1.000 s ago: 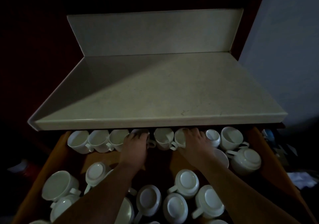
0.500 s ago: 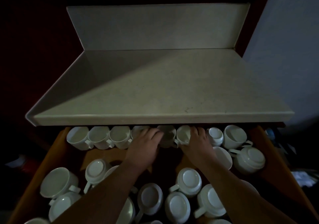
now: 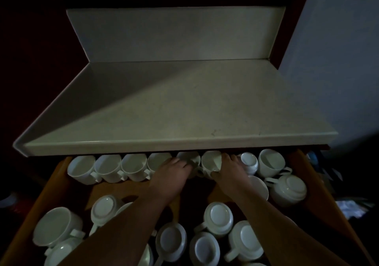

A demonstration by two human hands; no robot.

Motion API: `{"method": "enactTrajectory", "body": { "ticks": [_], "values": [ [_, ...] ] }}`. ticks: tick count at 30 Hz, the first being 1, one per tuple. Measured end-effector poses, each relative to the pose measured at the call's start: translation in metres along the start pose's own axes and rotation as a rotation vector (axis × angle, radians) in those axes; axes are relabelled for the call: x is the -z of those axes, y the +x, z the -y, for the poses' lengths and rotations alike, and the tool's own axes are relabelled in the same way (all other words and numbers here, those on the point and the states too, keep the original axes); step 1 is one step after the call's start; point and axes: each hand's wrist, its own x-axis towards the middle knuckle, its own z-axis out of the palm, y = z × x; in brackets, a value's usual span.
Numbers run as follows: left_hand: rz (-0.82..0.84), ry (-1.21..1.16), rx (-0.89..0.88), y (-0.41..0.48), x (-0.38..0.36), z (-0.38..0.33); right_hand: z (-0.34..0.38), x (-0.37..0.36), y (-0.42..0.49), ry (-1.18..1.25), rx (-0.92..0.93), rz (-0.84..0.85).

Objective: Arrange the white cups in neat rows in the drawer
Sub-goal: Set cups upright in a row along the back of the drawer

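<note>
An open wooden drawer (image 3: pixel 53 180) holds many white cups. Along its back, several cups (image 3: pixel 107 167) stand upright side by side in a row, handles to the right. My left hand (image 3: pixel 171 172) reaches to the row's middle, fingers curled over the rim of one cup (image 3: pixel 189 158). My right hand (image 3: pixel 230 170) grips the neighbouring cup (image 3: pixel 211 160), thumb on its near side and fingers over its far rim. To the right sit an upturned cup (image 3: pixel 249 161) and an upright one (image 3: pixel 270 160). Nearer me, several cups (image 3: pixel 218 216) lie jumbled, mostly upside down.
A pale countertop (image 3: pixel 164 106) overhangs the drawer's back edge and hides the far rims of the row. A larger upturned cup (image 3: pixel 287 191) lies by the drawer's right wall (image 3: pixel 297 163). Bare drawer floor (image 3: pixel 114 190) shows between the back row and the jumble.
My left hand has shifted right along the back row, from the fourth cup to the one beside my right hand. My right hand has stayed on its cup.
</note>
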Motion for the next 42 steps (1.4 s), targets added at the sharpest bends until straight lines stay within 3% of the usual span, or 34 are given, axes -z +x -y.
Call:
{"method": "enactTrajectory", "body": {
  "ticks": [12, 23, 28, 32, 42],
  "values": [
    [0.053, -0.018, 0.067, -0.002, 0.008, -0.002, 0.004, 0.006, 0.007, -0.130, 0.054, 0.044],
    [0.023, -0.036, 0.107, -0.005, 0.002, 0.001, 0.002, 0.009, 0.007, -0.101, 0.124, 0.079],
    [-0.091, -0.269, 0.354, -0.019, 0.010, 0.004, -0.003, 0.012, -0.007, -0.167, 0.203, 0.047],
    [-0.102, -0.287, 0.450, -0.036, 0.013, 0.018, -0.010, 0.003, -0.020, -0.243, 0.269, -0.045],
    [0.007, -0.149, 0.403, -0.038, 0.015, 0.033, -0.005, -0.005, -0.007, -0.356, 0.261, 0.007]
  ]
}}
